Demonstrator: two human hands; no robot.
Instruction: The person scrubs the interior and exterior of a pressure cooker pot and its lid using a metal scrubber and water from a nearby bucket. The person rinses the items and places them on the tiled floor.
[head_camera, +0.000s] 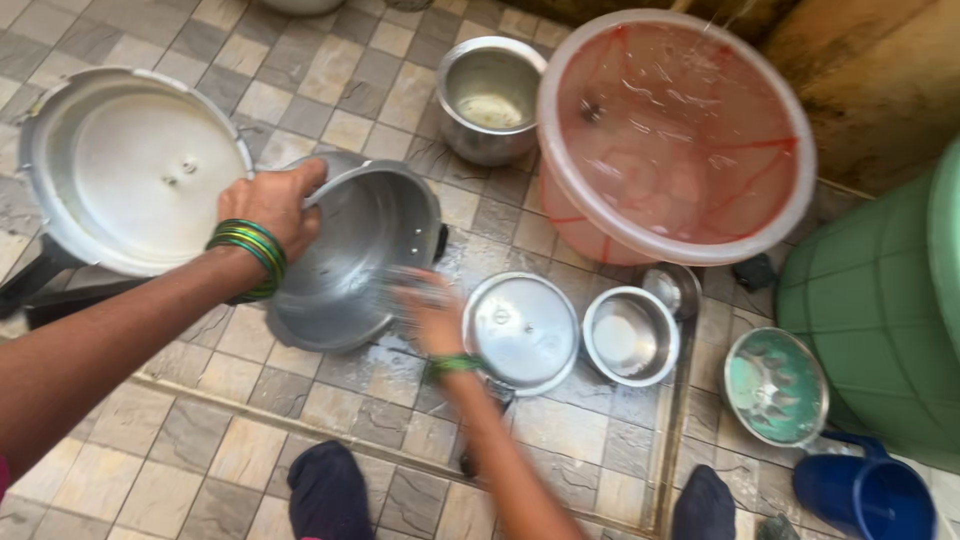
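Steel pot (350, 260) — dull, tilted — rim gripped by left hand (272, 205); right hand (428, 312) blurred, grip unclear.

**Both arms reached forward, one hand blurred**

The left hand (272, 205) stretched in from the left edge, knuckles up, fingers curled closed in a firm grip, green bangles at its wrist. The right hand (430, 312) extended from below, blurred, its fingers indistinct, a green band on that wrist.
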